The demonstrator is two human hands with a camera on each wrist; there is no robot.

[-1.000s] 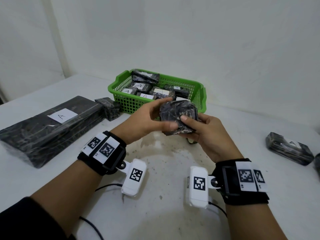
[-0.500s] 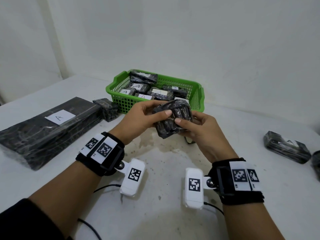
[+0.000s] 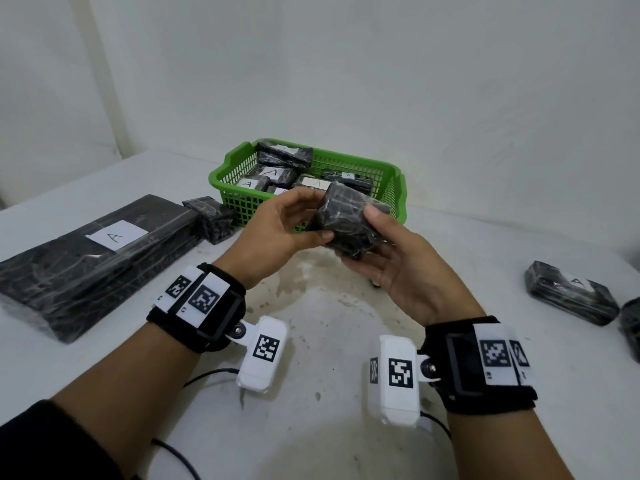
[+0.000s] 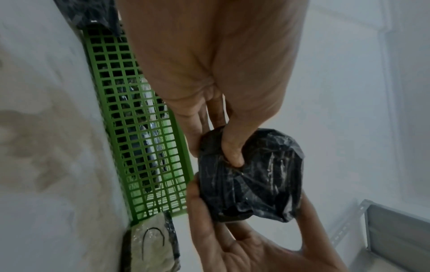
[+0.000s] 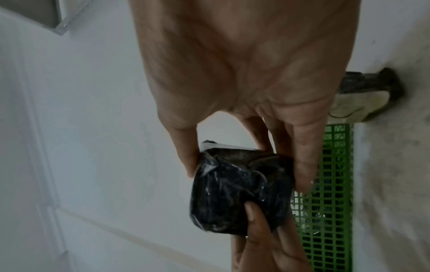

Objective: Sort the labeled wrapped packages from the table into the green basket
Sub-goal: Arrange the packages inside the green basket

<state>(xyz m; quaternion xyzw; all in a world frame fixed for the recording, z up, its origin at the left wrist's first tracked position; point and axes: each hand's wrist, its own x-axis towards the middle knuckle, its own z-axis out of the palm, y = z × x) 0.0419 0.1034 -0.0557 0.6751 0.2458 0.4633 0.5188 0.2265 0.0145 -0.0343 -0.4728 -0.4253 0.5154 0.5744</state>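
Both hands hold one small black wrapped package [image 3: 349,220] in the air just in front of the green basket [image 3: 394,188]. My left hand [image 3: 294,226] pinches its near left side with thumb and fingers. My right hand [image 3: 384,251] cups it from below and the right, thumb on top. No label shows on it in the head view. In the left wrist view the package [image 4: 253,176] sits beside the basket wall [image 4: 144,132]. The right wrist view shows the package [image 5: 239,191] with a white strip at its top edge. The basket holds several packages labeled A.
A long black package labeled A [image 3: 93,251] lies at the left, with a small dark package [image 3: 211,218] behind it next to the basket. Another labeled package [image 3: 571,292] lies at the right edge of the white table [image 3: 329,427]. A wall stands behind.
The package has been turned in both hands and lifted a little toward the basket. My right thumb has shifted onto its top, and my left fingers have changed their hold.
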